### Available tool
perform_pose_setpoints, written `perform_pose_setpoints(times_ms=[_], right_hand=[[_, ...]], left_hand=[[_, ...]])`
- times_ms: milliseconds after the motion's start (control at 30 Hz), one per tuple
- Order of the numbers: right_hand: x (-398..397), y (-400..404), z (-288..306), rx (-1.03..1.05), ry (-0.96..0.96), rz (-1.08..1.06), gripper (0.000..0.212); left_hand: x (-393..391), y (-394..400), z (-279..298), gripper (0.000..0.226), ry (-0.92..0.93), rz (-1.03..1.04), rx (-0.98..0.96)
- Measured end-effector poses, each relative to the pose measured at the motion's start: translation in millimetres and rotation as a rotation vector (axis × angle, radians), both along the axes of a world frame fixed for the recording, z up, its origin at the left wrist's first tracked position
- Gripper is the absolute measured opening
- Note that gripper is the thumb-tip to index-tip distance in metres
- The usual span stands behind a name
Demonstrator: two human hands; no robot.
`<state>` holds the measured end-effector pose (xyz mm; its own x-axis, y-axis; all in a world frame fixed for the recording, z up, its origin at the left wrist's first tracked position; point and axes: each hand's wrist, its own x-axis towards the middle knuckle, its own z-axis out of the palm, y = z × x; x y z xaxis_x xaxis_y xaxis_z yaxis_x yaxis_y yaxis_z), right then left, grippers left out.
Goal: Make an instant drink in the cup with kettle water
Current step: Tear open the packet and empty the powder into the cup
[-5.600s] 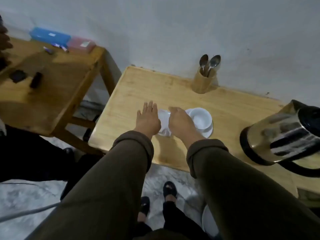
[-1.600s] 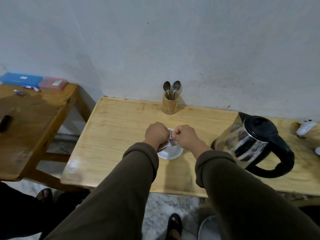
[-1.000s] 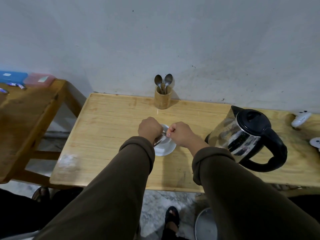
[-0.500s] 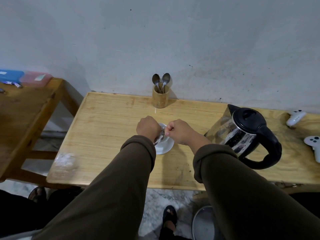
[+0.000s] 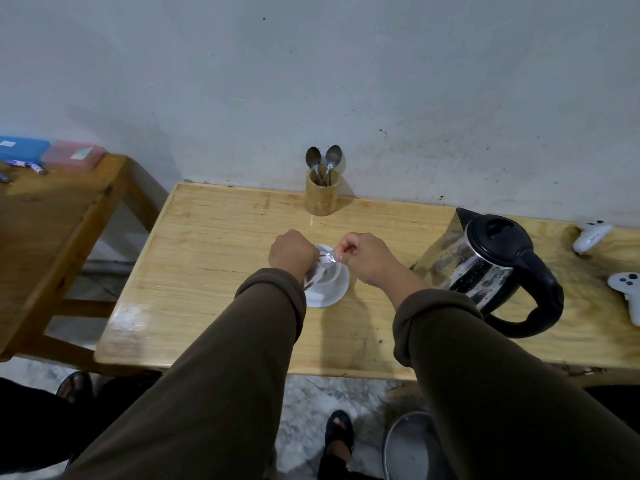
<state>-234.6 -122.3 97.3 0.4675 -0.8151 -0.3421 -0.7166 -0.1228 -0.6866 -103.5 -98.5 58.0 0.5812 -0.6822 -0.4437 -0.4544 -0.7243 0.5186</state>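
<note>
A white cup [image 5: 333, 271] stands on a white saucer [image 5: 327, 295] in the middle of the light wooden table [image 5: 214, 258]. Directly above the cup, my left hand [image 5: 292, 254] and my right hand [image 5: 365, 259] both pinch a small silvery drink sachet [image 5: 323, 263], one at each side of its top. Part of the cup is hidden behind the sachet and my left hand. A steel kettle [image 5: 485, 268] with a black lid and handle stands to the right of the cup.
A wooden holder [image 5: 321, 195] with two spoons [image 5: 323, 162] stands at the back by the wall. Two white game controllers [image 5: 592, 235] lie at the far right. A darker side table [image 5: 45, 230] with blue and pink boxes is left. A metal bin [image 5: 408, 448] sits on the floor.
My hands picked the sachet up from the table and brought it over the cup. In the last second they have drawn slightly apart at its top; the camera view rose.
</note>
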Motion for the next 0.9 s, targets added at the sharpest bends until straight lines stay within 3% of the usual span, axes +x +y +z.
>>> perform_pose_setpoints(times_ms=[167, 233, 433, 567, 733, 800, 900], right_hand=[[0.1, 3.4, -14.7, -0.063, 0.031, 0.023, 0.019], [1.2, 5.6, -21.3, -0.029, 0.033, 0.024, 0.026], [2.8, 5.3, -25.3, -0.027, 0.033, 0.067, 0.019], [1.9, 4.8, -22.1, -0.045, -0.028, 0.089, 0.025], [8.5, -4.7, -24.8, -0.203, 0.070, 0.113, 0.024], [11.6, -7.6, -24.7, -0.221, 0.084, 0.086, 0.026], [15.5, -9.6, -25.9, -0.240, 0.102, 0.073, 0.027]], left_hand=[[6.6, -1.0, 2.2, 0.018, 0.038, -0.010, -0.010], [10.3, -2.2, 0.8, 0.017, 0.035, -0.005, -0.004], [18.4, -4.0, -8.4, 0.029, 0.058, 0.015, 0.034], [20.6, -6.0, -9.0, 0.018, 0.079, 0.012, 0.070], [23.5, -5.8, -5.3, 0.033, 0.052, -0.030, 0.105], [26.0, -7.1, -4.5, 0.035, 0.122, -0.021, 0.115], [30.5, -9.0, -6.3, 0.020, 0.451, 0.142, 0.054]])
